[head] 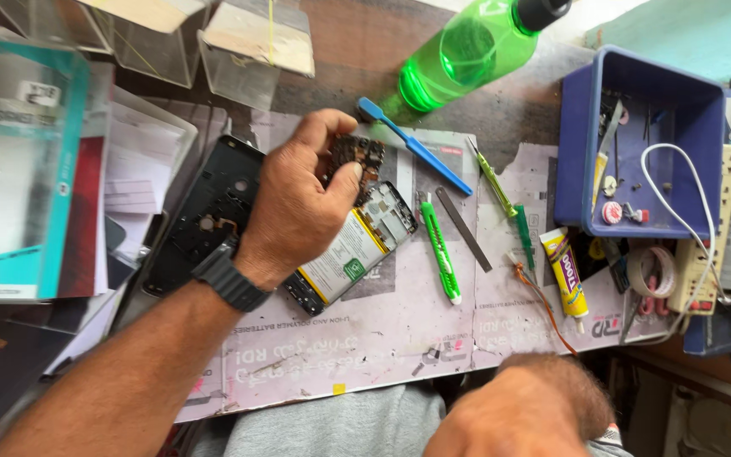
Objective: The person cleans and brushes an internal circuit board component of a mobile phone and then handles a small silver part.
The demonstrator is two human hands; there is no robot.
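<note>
The left hand [298,199], a black watch [232,277] on its wrist, pinches a small dark board [364,157] between thumb and fingertips above the opened phone [357,250], which lies mid-desk with its battery showing. The phone's black back cover [213,211] lies just left. The right hand [522,410] rests at the desk's near edge; I cannot tell its grip. A green knife [440,250] lies right of the phone.

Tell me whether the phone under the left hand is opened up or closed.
Opened up. The phone lies without its back cover, its yellow-edged battery and inner boards exposed, while the left hand holds a small dark circuit part above it.
</note>
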